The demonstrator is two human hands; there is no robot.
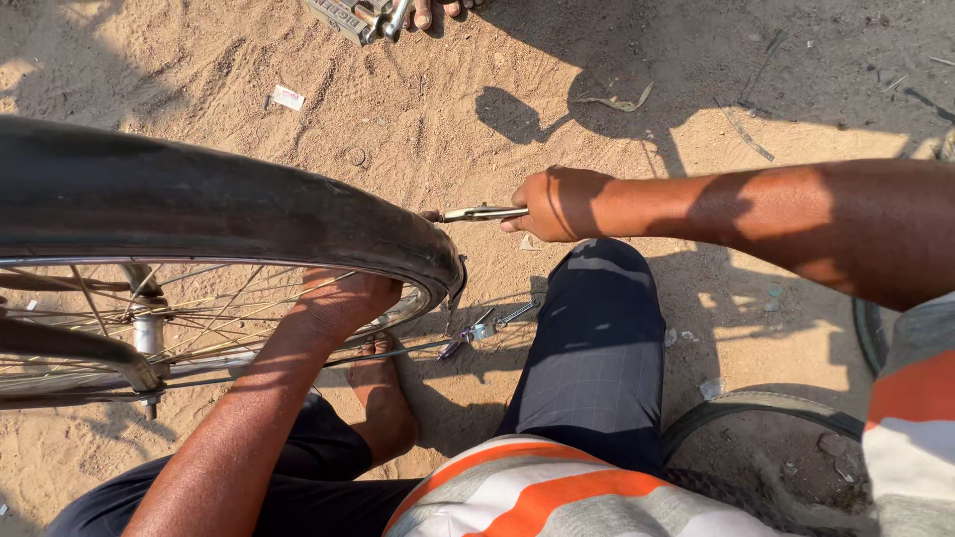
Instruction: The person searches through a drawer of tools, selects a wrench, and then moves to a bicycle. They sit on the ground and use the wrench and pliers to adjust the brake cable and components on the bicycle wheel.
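Observation:
A bicycle wheel with a black tyre [229, 204] and thin metal spokes fills the left of the head view, with its hub [147, 333] at lower left. My left hand [343, 303] grips the underside of the tyre and rim near its right end. My right hand [552, 204] is closed around the handles of metal pliers [477, 213]. The pliers' jaws reach left and touch the tyre's edge. My knee in dark trousers [597, 338] sits just below the right hand.
Sandy ground lies all around. Small metal tools [487, 326] rest on the sand beside my bare foot [383, 398]. Another tyre [756, 408] lies at lower right. At the top edge are metal tools [358, 15] and someone's toes [428, 12].

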